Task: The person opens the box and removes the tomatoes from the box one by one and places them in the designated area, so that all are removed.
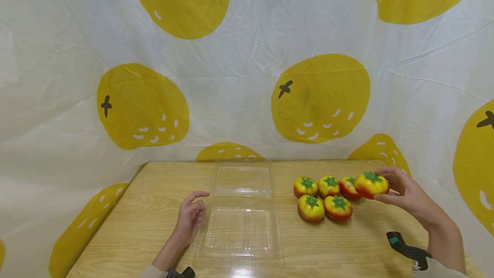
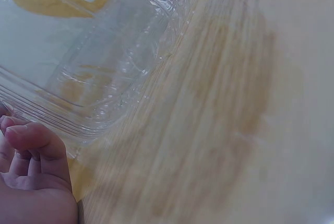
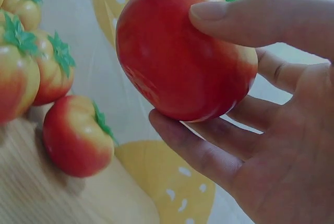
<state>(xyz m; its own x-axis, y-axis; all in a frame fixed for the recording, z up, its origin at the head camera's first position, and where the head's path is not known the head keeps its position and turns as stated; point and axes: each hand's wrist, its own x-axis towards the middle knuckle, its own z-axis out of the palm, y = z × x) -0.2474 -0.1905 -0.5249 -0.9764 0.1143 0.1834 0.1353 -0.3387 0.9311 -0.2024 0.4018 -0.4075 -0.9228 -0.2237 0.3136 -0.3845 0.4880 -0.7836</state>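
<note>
My right hand (image 1: 403,190) grips a red and yellow tomato (image 3: 182,51) with a green star-shaped top, thumb on one side and fingers round the other. In the head view it overlaps a tomato (image 1: 348,189) at the right end of the group. Several more tomatoes, one of them at the front (image 1: 310,208), sit on the wooden table in two rows. My left hand (image 1: 190,218) is at the left edge of a clear plastic clamshell container (image 1: 242,231), fingers loosely bent right by its rim. The container lies with its lid (image 1: 243,179) folded back.
The wooden table (image 1: 154,209) reaches back to a pale curtain (image 1: 231,98) printed with big yellow fruits. The curtain also hangs along both sides. Each wrist wears a dark strap, such as the right wrist strap (image 1: 407,250).
</note>
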